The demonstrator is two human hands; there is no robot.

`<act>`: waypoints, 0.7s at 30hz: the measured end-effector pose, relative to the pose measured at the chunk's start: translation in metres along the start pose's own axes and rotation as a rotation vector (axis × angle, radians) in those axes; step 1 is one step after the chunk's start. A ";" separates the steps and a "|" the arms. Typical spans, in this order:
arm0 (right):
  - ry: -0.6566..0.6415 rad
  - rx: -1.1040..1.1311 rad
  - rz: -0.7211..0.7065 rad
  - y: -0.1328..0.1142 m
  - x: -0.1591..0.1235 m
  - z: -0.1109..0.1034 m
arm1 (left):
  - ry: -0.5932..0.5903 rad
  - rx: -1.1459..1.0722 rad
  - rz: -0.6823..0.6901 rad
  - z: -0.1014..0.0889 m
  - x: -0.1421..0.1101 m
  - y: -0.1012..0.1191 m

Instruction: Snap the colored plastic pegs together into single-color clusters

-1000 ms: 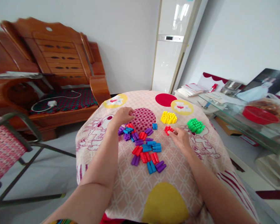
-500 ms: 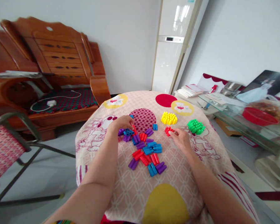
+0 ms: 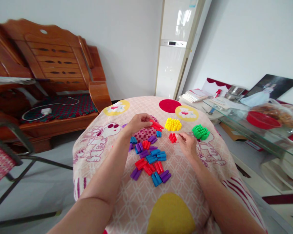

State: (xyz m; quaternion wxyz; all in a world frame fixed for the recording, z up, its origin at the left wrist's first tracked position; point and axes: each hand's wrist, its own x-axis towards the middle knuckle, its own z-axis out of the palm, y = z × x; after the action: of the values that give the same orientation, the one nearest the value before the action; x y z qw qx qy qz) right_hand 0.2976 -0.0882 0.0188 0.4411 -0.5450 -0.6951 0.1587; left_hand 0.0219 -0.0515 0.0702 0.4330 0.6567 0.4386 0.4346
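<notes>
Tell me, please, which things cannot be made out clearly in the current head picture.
In the head view:
Held red piece: one end covered by the left hand.
Checkered circle: partly covered by the left hand.
Yellow pieces: count unclear, too small and packed.
Woven chair: cut by the left edge.
Display: too small to read.

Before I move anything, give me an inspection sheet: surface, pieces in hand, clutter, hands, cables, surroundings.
Surface: table with a patterned tablecloth.
Pieces: loose red, blue and purple pieces mid-table; yellow cluster, green cluster and small red cluster grouped by colour.
Clutter: off to the right, stacked papers, metal containers and a red bowl.
Hands: left hand holds a red piece; right hand is at the small red cluster, grip unclear.
Cables: white cable with its adapter block on the wooden chair's seat; on the table, nothing seen.
Surroundings: wooden chair and metal-framed woven chair left; tall white unit beyond; glass shelf right.
</notes>
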 end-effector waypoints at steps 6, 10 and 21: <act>-0.140 0.294 0.084 0.002 -0.002 0.004 | -0.120 -0.135 -0.004 0.065 0.006 -0.003; -0.127 0.495 0.160 0.002 0.000 0.005 | -0.115 -0.121 -0.012 0.085 0.004 -0.006; 0.095 0.251 0.264 0.028 0.020 -0.012 | -0.020 0.155 -0.009 0.074 0.009 -0.024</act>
State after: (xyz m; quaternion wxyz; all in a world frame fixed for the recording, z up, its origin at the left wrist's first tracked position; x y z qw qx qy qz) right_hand 0.3234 -0.0635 0.0148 0.5134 -0.5790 -0.5707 0.2747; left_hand 0.0897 -0.0506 0.0305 0.3871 0.6906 0.4697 0.3906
